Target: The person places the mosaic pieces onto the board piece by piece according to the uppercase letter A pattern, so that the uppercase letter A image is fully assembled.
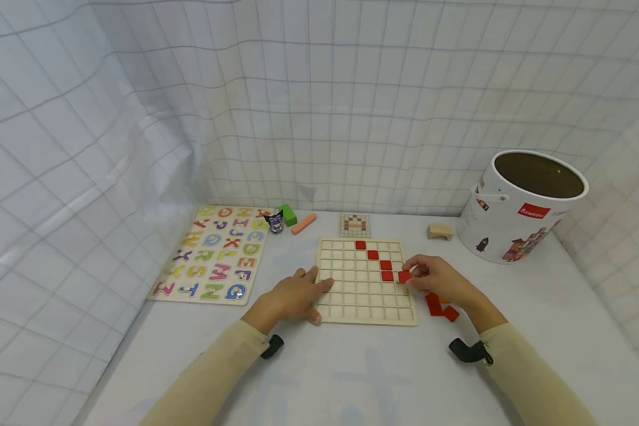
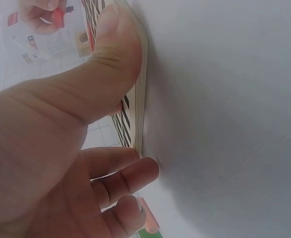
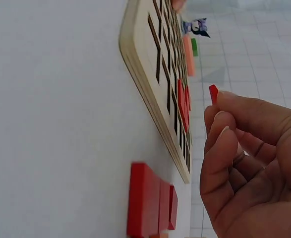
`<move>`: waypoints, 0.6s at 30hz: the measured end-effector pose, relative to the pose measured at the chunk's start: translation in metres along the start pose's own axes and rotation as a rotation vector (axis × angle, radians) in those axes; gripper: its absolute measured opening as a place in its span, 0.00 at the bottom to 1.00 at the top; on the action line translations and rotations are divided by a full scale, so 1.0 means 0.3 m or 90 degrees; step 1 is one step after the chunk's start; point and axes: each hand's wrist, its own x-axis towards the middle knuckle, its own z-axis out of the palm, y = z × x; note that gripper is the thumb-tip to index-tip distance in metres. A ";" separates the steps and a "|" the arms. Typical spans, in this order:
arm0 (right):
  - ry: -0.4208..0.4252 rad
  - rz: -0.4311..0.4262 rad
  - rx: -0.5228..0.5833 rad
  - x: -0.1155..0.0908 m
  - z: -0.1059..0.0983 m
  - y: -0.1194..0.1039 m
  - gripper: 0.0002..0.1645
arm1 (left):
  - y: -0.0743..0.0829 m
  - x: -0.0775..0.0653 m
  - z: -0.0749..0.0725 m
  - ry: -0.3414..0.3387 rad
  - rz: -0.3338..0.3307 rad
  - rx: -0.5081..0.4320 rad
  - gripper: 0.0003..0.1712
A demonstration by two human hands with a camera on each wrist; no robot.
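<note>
A wooden grid board (image 1: 359,296) lies flat with several red square tiles (image 1: 373,255) set in its cells, stepping down from the top middle toward the right. My right hand (image 1: 431,278) pinches another red square tile (image 3: 213,93) between thumb and fingertips over the board's right edge. My left hand (image 1: 293,296) rests at the board's left edge, fingers spread and fairly straight. In the left wrist view the thumb (image 2: 118,42) lies against the board's side. More red pieces (image 3: 143,198) lie on the table just right of the board, partly under my right hand.
Behind the board lies a small pattern card (image 1: 355,225). A wooden arch block (image 1: 439,231) and a large white bucket (image 1: 511,231) stand at back right. An alphabet board (image 1: 207,254) is at left, near a figurine (image 1: 275,222), a green block (image 1: 287,215) and an orange stick (image 1: 304,223).
</note>
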 end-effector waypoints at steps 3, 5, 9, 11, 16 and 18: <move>-0.008 -0.005 -0.025 0.017 0.038 -0.004 0.19 | 0.004 0.001 -0.001 0.003 0.006 0.000 0.53; -0.013 -0.002 -0.039 0.022 0.059 -0.008 0.18 | 0.006 0.002 -0.002 0.001 0.006 0.000 0.53; -0.016 -0.002 -0.060 0.025 0.084 -0.014 0.16 | 0.009 0.006 -0.004 0.001 0.008 0.002 0.53; -0.011 -0.014 -0.079 0.027 0.092 -0.016 0.15 | 0.008 0.006 -0.003 0.000 0.006 0.002 0.53; 0.006 -0.018 -0.132 0.038 0.113 -0.019 0.13 | 0.004 0.003 -0.004 -0.001 -0.003 0.003 0.54; 0.008 -0.009 -0.140 0.041 0.118 -0.020 0.12 | 0.004 0.003 -0.006 0.000 -0.003 0.003 0.54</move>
